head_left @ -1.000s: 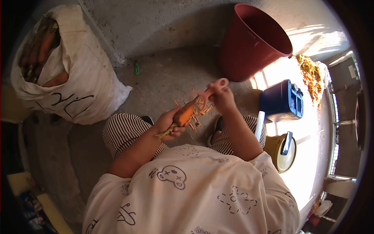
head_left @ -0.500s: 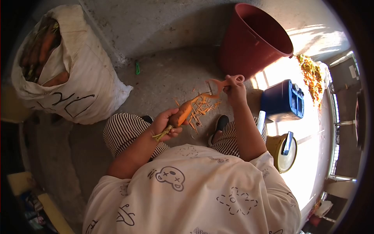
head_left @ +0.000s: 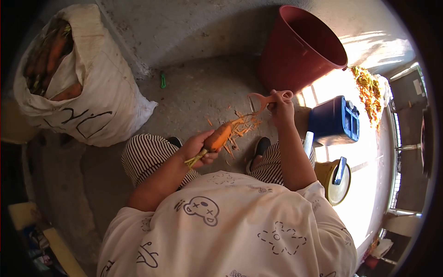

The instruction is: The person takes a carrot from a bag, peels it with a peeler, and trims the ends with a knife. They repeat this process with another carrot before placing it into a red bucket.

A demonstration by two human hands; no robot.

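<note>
A partly peeled carrot (head_left: 219, 138) with a stub of green stalks is held by my left hand (head_left: 196, 148), its fingers wrapped round the thick end. The thin tip points away, up and to the right. My right hand (head_left: 281, 110) grips the handle of a pinkish-orange peeler (head_left: 264, 101), whose blade end is just past the carrot's tip. Below them, orange peelings (head_left: 244, 127) lie scattered on the floor between my feet.
A white sack (head_left: 108, 87) of carrots stands on the left. Ahead to the right is a tall dark red bucket (head_left: 288, 55). A blue jerrycan (head_left: 330, 119), a yellowish tub (head_left: 334, 187) and a heap of peelings (head_left: 368, 90) are on the right. A small green object (head_left: 163, 81) lies on the floor.
The carrot has turned in my left hand, so more peeled orange surface faces up. My right hand and the peeler have shifted slightly to the right.
</note>
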